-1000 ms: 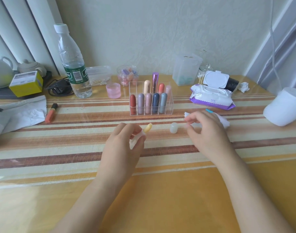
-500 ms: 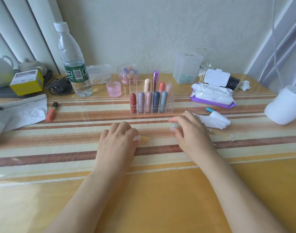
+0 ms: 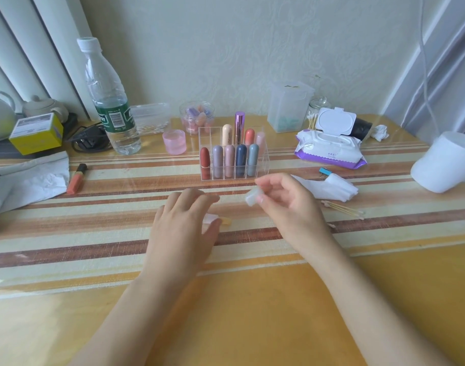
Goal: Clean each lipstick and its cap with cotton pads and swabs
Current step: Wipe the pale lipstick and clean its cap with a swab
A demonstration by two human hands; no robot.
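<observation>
My left hand lies flat on the striped table, fingers relaxed, over an uncapped lipstick lying on its side; only its yellow tip and a bit of its pale body show past my thumb. My right hand is raised just right of it and pinches the small translucent cap between thumb and fingers. A crumpled white cotton pad and a few cotton swabs lie on the table to the right of my right hand.
A clear organizer with several capped lipsticks stands behind my hands. A water bottle, pink cup and orange lipstick are at the left. A wet-wipe pack and a white roll are at the right.
My left hand lowered the uncapped lipstick onto the table and flattened over it. My right hand left the white pad, took the cap from the table and lifted it.
</observation>
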